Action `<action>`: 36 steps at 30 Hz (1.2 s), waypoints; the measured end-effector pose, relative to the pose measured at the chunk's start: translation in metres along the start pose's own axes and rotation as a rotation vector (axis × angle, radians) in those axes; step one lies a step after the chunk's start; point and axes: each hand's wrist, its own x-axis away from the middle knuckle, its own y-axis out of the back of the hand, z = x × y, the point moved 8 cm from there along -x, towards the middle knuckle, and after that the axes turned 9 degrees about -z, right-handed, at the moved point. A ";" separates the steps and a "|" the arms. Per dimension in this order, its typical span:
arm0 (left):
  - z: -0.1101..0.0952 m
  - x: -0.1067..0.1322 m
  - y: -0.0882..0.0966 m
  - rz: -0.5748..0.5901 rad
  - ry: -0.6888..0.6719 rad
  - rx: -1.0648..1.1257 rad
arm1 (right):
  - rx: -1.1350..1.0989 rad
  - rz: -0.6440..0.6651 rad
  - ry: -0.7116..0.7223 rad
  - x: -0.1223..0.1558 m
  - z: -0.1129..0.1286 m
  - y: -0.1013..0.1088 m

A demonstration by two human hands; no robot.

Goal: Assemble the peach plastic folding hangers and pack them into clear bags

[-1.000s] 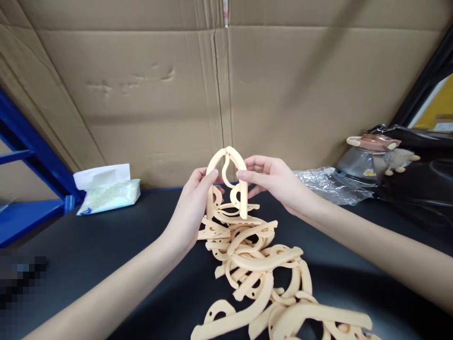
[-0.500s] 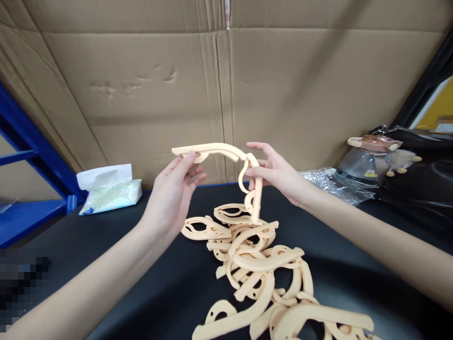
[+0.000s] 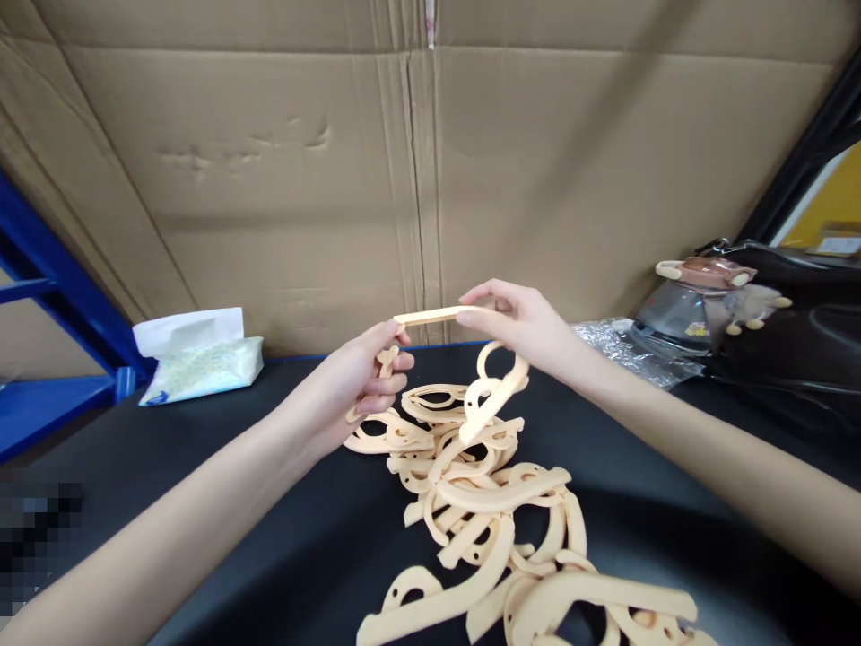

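Observation:
Both hands hold one flexible cream-coloured curved foam strip (image 3: 430,316) above a black table (image 3: 202,502). My left hand (image 3: 356,381) is closed, pinching the strip's left end, which bends down past its fingers. My right hand (image 3: 515,323) pinches the right part between thumb and fingers; a looped end with round holes (image 3: 494,395) hangs below it. Under the hands lies a heap of several similar cream strips (image 3: 484,511), running toward the near right.
A cardboard wall (image 3: 430,179) stands behind the table. A pack of tissues (image 3: 198,359) lies at the left by a blue metal frame (image 3: 60,314). Crumpled clear plastic (image 3: 619,345), a glass-domed object (image 3: 700,305) and a dark bag (image 3: 800,332) sit at the right.
The strip was folded into an upright arch, then pulled open. It is now turned nearly edge-on and horizontal, both hands have dropped slightly, and the looped end swings below my right hand.

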 end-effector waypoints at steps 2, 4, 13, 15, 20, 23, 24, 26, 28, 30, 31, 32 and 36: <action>0.002 0.004 -0.004 0.023 0.023 0.001 | 0.290 -0.024 0.260 0.007 0.015 -0.002; 0.002 0.010 -0.009 0.046 0.036 0.012 | 0.538 -0.047 0.434 0.015 0.024 -0.006; 0.000 0.030 -0.040 0.208 0.064 0.071 | 0.906 -0.068 0.861 0.037 0.052 -0.021; -0.004 0.028 -0.045 0.211 0.061 0.065 | 0.857 -0.009 0.816 0.034 0.054 -0.020; -0.009 0.009 -0.056 0.157 0.053 -0.088 | 0.825 0.163 0.619 0.011 0.034 -0.016; -0.002 0.000 -0.068 0.173 0.055 -0.216 | 0.799 0.211 0.495 -0.011 0.003 -0.001; 0.001 -0.004 -0.072 0.188 0.052 -0.266 | 0.762 0.201 0.441 -0.019 -0.008 0.008; 0.006 -0.013 -0.076 0.215 0.029 -0.360 | 0.657 0.102 0.347 -0.031 -0.027 0.032; 0.005 -0.030 -0.071 0.200 -0.037 -0.424 | 0.485 0.067 0.235 -0.035 -0.045 0.049; 0.000 -0.056 -0.056 0.130 -0.123 -0.471 | 0.340 0.047 0.132 -0.032 -0.058 0.060; -0.001 -0.070 -0.046 0.087 -0.155 -0.498 | 0.277 0.040 0.082 -0.030 -0.063 0.063; -0.002 -0.084 -0.033 0.038 -0.178 -0.527 | 0.210 0.037 0.022 -0.027 -0.067 0.065; 0.001 -0.126 0.024 -0.131 -0.217 -0.630 | -0.032 0.049 -0.216 -0.021 -0.078 0.067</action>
